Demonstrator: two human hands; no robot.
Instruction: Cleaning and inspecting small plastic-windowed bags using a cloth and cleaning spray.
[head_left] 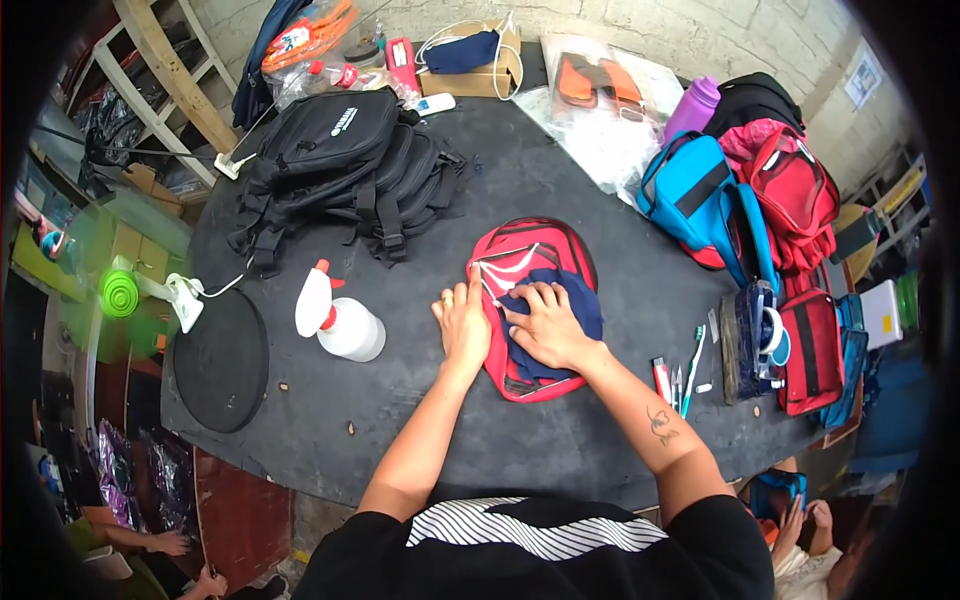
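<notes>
A red backpack (516,389) with dark trim lies flat on the black table in front of me. My left hand (463,328) rests at its left edge, the index finger stretched along the red fabric and the other fingers apart. A bunched dark blue cloth (579,297) lies on the backpack. Over it sits my right hand (548,328), fingers bent onto the cloth and pressing it against the bag; the cloth hides much of the bag's front. Left of my hands stands a white spray bottle (352,330) with a red-and-white trigger head.
A black backpack (330,150) lies at the back left, beyond a round black disc (222,360) and a green fan (118,293). Blue bags (690,185) and red bags (790,190) crowd the right side. Nearer are a toothbrush (692,370) and a purple bottle (692,108). Other people's hands show below.
</notes>
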